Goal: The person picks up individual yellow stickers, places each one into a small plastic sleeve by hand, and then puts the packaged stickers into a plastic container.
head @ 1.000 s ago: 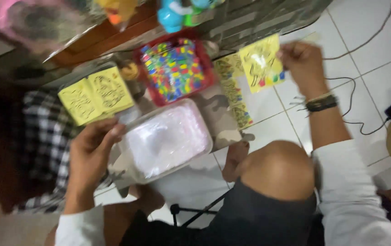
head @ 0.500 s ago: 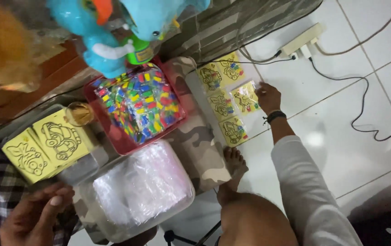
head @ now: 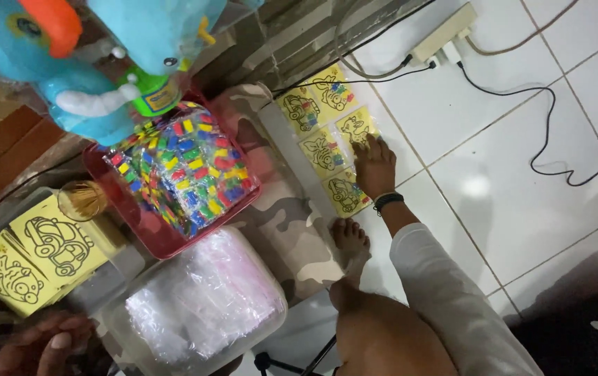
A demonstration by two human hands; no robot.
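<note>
My right hand (head: pixel 374 166) lies flat on the white tiled floor, its fingers resting on yellow picture cards (head: pixel 327 129) laid in a group there. A dark band circles that wrist. My left hand (head: pixel 38 345) shows at the bottom left corner, fingers curled, just below a stack of yellow cards with line drawings (head: pixel 31 254); whether it grips them is unclear. Between the hands sit a red tray of small colourful packets (head: pixel 184 167) and a clear tub of plastic bags (head: pixel 201 303). My bare foot (head: pixel 349 240) rests on a camouflage cloth (head: pixel 288 223).
Blue toy figures (head: pixel 97 63) hang close at the top left. A white power strip (head: pixel 445 31) with black cables (head: pixel 543 125) lies on the tiles at the top right. A small glass of sticks (head: pixel 83 200) stands by the red tray.
The view has swung left and closer. My right hand has put the yellow card down among the others on the floor. My left hand has dropped to the bottom left corner.
</note>
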